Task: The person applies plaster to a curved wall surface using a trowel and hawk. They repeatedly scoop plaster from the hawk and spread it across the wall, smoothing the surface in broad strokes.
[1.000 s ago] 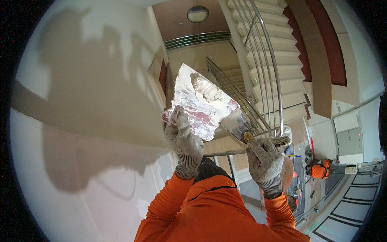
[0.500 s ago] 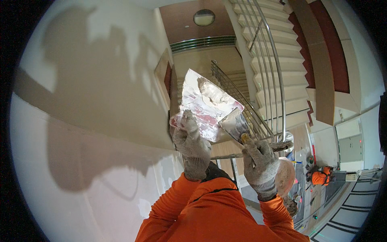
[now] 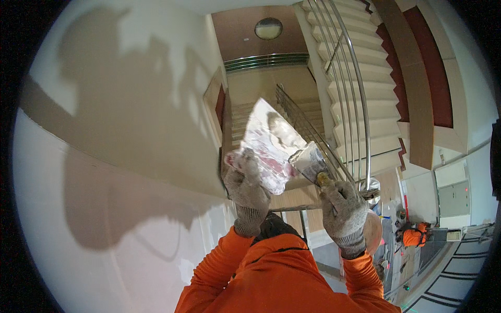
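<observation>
My left hand (image 3: 245, 182), in a grey knit glove, grips the near edge of a flat reddish plasterer's hawk (image 3: 266, 151) smeared with white paste. A mound of white plaster (image 3: 284, 130) lies toward its far right side. My right hand (image 3: 342, 211), gloved the same way, is closed round the yellowish handle of a putty knife (image 3: 313, 163). White paste coats the knife's wide blade, which is at the hawk's right edge; whether the two touch I cannot tell.
A pale wall (image 3: 135, 208) with a large shadow rises on the left. Ahead, metal railings (image 3: 360, 99) run beside stairs (image 3: 360, 83). A round tub (image 3: 373, 232) stands below my right hand. Farther right, a person in orange (image 3: 415, 236) is near scattered tools on the floor.
The hawk has tilted and shifted slightly right and nearer. The putty knife has moved right with my right hand, its blade now carrying more white paste near the tip.
</observation>
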Tool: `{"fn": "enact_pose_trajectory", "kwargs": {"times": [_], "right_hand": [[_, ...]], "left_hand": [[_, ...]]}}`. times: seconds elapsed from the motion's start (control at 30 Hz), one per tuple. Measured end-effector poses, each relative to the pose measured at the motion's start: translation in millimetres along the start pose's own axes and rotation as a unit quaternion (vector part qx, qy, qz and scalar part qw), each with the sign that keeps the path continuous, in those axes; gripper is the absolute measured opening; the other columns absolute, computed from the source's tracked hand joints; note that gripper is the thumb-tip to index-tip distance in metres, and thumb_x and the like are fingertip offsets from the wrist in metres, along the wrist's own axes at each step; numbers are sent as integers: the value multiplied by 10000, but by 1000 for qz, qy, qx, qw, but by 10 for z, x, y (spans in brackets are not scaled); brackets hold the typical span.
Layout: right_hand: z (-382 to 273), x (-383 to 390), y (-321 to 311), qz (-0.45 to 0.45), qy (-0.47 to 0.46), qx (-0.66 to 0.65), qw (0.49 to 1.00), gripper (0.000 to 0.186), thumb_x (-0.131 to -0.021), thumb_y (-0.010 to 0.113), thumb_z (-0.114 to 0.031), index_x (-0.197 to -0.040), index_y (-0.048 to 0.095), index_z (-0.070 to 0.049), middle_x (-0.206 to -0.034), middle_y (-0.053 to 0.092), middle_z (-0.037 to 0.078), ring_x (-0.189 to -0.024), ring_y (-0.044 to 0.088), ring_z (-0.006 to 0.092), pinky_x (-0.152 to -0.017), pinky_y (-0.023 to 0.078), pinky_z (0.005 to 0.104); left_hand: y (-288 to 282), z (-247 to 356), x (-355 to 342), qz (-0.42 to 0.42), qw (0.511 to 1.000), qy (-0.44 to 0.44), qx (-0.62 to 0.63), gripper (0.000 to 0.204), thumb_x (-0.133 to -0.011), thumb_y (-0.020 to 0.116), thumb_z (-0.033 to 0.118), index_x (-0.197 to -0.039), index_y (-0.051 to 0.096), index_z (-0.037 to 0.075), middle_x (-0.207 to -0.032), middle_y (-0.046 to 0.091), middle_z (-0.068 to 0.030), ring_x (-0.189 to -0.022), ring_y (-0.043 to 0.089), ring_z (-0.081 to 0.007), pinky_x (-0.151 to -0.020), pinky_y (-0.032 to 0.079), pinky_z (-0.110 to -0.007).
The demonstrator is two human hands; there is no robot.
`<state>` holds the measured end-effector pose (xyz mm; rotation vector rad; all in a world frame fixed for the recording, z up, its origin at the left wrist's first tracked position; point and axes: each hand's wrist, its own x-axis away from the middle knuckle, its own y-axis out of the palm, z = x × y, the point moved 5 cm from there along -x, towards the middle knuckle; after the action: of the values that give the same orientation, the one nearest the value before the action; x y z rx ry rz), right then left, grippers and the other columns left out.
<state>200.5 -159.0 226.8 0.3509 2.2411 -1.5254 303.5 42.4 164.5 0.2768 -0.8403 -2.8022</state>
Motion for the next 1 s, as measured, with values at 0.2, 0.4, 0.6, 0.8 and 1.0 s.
{"fn": "enact_pose_trajectory", "kwargs": {"times": [0.2, 0.4, 0.6, 0.8, 1.0], "right_hand": [[-198, -214, -47, 12, -22, -15, 1000, 300, -851, 722, -90, -1150, 706, -94, -915, 655, 117, -748, 673, 305, -605, 536, 406], [-192, -311, 36, 49, -50, -77, 995, 343, -869, 722, -138, -1211, 711, -154, -923, 643, 95, -748, 660, 290, -614, 526, 410], [-242, -409, 67, 72, -65, -130, 987, 239, -829, 756, -80, -1065, 721, -103, -914, 654, 109, -746, 676, 298, -612, 533, 397], [-224, -520, -19, 106, -63, -214, 969, 287, -845, 718, 7, -1119, 697, -72, -1020, 693, 159, -815, 709, 293, -704, 552, 330], [114, -489, -100, -58, 73, -500, 861, 342, -868, 776, -46, -1186, 652, -21, -1055, 692, 74, -865, 680, 141, -722, 541, 279]], "left_hand": [[-89, -87, 184, -14, 997, -61, 34, 200, -980, 695, 202, -1076, 642, 34, -930, 632, 18, -772, 588, -66, -652, 511, -243], [-158, 43, 216, -73, 993, -4, -94, 117, -974, 692, 137, -1041, 658, 47, -951, 641, 10, -788, 584, -69, -657, 506, -250], [-212, 275, 222, -117, 944, 137, -277, 69, -967, 681, 86, -924, 637, 55, -944, 662, 9, -803, 613, -110, -700, 528, -298], [-162, 292, 401, -216, 901, 223, -302, 188, -985, 631, 195, -1033, 717, 35, -887, 711, -136, -747, 677, -220, -668, 533, -325], [-611, 294, -156, -102, 972, -66, -200, 214, -1014, 601, 223, -966, 705, 42, -855, 679, -25, -727, 628, -121, -672, 541, -301]]}}
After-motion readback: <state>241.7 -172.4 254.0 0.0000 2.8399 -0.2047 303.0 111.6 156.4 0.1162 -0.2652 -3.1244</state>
